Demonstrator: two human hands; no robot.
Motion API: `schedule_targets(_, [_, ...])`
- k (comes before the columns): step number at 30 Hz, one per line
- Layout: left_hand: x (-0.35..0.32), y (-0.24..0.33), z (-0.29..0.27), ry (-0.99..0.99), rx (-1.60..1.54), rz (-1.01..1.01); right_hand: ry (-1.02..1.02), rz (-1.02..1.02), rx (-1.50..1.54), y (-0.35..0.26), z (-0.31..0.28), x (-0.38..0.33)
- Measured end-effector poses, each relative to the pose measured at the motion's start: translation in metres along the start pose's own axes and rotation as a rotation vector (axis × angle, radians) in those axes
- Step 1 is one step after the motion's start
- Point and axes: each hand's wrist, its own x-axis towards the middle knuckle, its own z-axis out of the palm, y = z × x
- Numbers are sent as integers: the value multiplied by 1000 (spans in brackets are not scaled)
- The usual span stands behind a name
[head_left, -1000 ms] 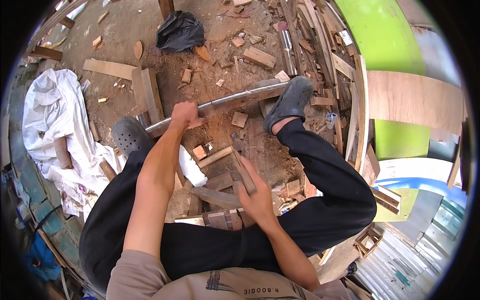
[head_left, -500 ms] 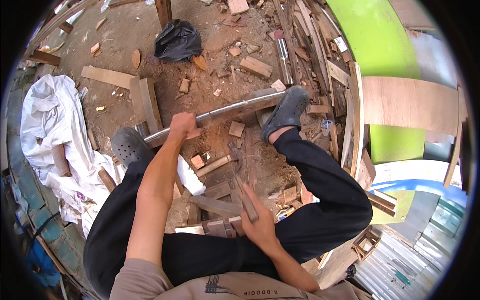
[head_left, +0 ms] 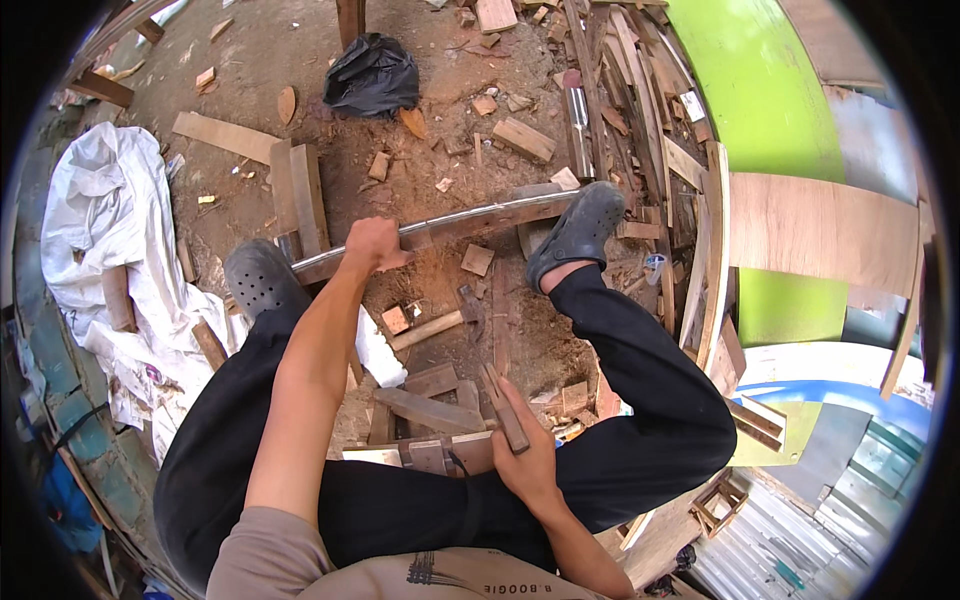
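A long wooden beam with a shiny metal strip along its top edge lies across the ground between my two dark clogs. My left hand is closed around it, left of its middle. The right clog presses against the beam's right end; the left clog is beside its left end. In my right hand, low in front of my lap, is a hammer by its wooden handle. Its dark head appears to point away from me, below the beam.
Wood offcuts lie between my legs, and a white sheet is crumpled at left. A black plastic bag sits ahead. Stacked planks and a green board line the right side.
The view has shifted slightly. My right hand and the hammer handle have moved a little nearer to me and to the right. My left hand keeps its hold on the beam.
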Motion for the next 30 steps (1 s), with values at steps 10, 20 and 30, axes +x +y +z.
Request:
schedule_targets(10, [12,6,1,-62,28,65,71,28,-1,16,50,102])
schedule_targets(20, [1,2,9,138,0,103,159,111,-40,-12,-66,-70])
schedule_targets(30, [-8,8,59,556,51,74,245,-39,79,11,-51,-11])
